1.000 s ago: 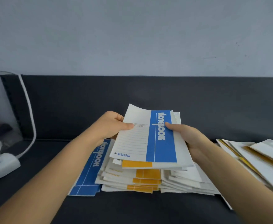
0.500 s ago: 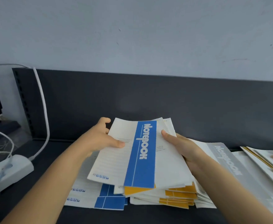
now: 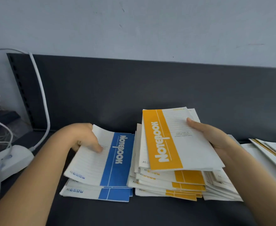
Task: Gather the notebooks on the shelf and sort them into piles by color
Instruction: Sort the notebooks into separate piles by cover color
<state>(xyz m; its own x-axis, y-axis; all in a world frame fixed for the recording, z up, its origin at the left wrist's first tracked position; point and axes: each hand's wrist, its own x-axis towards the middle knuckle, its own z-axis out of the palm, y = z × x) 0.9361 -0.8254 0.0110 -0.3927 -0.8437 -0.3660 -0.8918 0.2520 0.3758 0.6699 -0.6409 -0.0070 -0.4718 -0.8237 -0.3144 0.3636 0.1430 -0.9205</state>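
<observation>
Pinching the blue notebook [image 3: 116,160] by its left edge with the left hand [image 3: 85,141], just over the blue pile [image 3: 101,194]; gripping the yellow notebook [image 3: 174,141] by its right edge with the right hand [image 3: 215,141], over the yellow stack [image 3: 183,185]. Bare shelf [image 3: 134,212] beyond the fingertips and behind the wrists — power strip [image 3: 14,162] outside the left fingers, loose notebooks [image 3: 268,149] outside the right.

Left hand [image 3: 85,139], right hand [image 3: 219,141]: thumbs uppermost.

**A tally by colour**

Three blue notebooks [image 3: 117,160] are seen stacked. At least five yellow notebooks [image 3: 165,141] are counted beside them, with any others hidden. Two hands are shown, the left hand [image 3: 85,139] and the right hand [image 3: 215,137]. One power strip [image 3: 14,162] is visible.
</observation>
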